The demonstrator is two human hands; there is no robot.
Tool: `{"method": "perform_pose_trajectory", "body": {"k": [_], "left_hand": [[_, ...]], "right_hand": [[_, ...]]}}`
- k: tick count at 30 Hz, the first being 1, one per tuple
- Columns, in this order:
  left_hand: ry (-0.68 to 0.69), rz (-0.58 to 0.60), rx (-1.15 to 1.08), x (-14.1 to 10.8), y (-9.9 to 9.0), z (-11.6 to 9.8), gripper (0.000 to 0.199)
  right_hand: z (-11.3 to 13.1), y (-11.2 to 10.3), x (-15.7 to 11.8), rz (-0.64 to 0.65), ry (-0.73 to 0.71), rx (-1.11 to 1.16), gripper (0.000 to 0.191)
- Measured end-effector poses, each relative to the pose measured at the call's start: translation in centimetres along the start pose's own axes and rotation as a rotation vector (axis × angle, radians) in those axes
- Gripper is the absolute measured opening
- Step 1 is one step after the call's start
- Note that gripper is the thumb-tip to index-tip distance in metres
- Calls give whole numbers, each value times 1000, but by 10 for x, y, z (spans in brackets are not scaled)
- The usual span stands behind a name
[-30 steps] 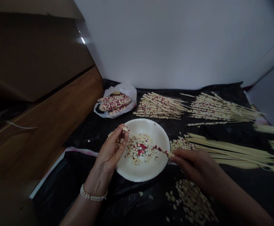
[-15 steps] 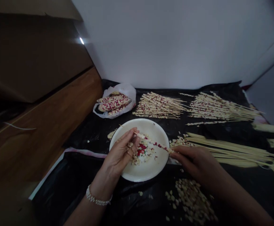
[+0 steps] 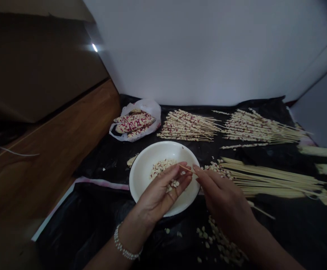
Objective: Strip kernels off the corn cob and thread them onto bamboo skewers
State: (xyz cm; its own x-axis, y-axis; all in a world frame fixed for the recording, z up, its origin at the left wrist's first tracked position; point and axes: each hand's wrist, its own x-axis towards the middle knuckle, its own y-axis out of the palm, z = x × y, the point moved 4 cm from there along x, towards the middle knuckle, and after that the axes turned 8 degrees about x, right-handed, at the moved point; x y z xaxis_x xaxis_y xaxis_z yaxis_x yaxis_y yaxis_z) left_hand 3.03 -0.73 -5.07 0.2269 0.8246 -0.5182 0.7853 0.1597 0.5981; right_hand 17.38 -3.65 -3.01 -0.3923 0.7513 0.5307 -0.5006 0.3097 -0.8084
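Wooden skewer (image 3: 186, 169) gripped at frame centre, the right hand (image 3: 222, 192) has moved beside the left hand (image 3: 160, 189), which cups kernels (image 3: 175, 183); threading seems under way.

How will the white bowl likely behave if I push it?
The white bowl has a smooth, even rim, so it's probably stiff. Wide and low-sided, it would likely slide before tipping. Loose kernels inside may shift.

A pale wall (image 3: 186, 52) rises behind a wrinkled black sheet (image 3: 96, 213). On the left, a wooden board (image 3: 76, 120) slants below a dark brown panel (image 3: 39, 67), a thin white cord (image 3: 20, 153) over it. A pink-and-white strip (image 3: 101, 183) crosses the sheet; a grey panel (image 3: 318, 108) stands at right.
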Motion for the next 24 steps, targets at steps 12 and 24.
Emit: {"method": "perform_pose_trajectory", "body": {"k": [12,24], "left_hand": [[421,20,834,-5,-35,-48,54],[502,-30,1822,-21,-37,-35,29]], "right_hand": [[-7,11,-6,4,3,-79,42],[-3,11,-4,8,-46,-118,45]]}}
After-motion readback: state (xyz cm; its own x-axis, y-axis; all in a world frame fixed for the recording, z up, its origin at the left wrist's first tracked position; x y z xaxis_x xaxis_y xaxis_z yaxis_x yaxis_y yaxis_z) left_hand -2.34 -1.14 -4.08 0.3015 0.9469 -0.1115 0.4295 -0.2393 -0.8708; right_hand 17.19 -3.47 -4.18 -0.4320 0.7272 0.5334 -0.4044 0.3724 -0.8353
